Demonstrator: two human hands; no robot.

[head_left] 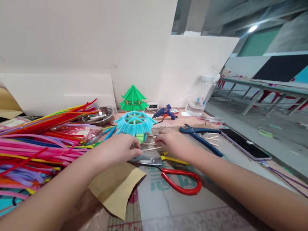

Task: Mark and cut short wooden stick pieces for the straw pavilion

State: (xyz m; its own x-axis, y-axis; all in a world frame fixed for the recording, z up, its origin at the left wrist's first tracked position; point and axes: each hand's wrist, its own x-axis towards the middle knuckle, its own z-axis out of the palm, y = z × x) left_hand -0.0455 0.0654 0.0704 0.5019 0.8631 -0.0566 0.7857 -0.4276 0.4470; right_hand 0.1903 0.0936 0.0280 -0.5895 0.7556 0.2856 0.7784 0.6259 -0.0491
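Observation:
My left hand (127,146) is beside the light blue fringed model roof (135,122), its fingers curled inward. Whatever it may hold is hidden. My right hand (171,141) is bent down over several thin wooden sticks (153,148), fingertips drawn together; I cannot see what is between them. Pale green material (141,137) shows beneath the blue roof. Just behind stands a green pointed model roof (133,97). Scissors with red handles (183,190) lie below my hands, near a yellow-handled tool (174,159) and a piece of brown sandpaper-like sheet (120,187).
Colourful pipe cleaners (32,152) are heaped at left, near a metal bowl (99,115). A blue glue gun (166,111), a clear plastic jug (201,96), blue-handled pliers (204,139) and a phone (245,143) lie behind and right. White boards (81,39) wall the back.

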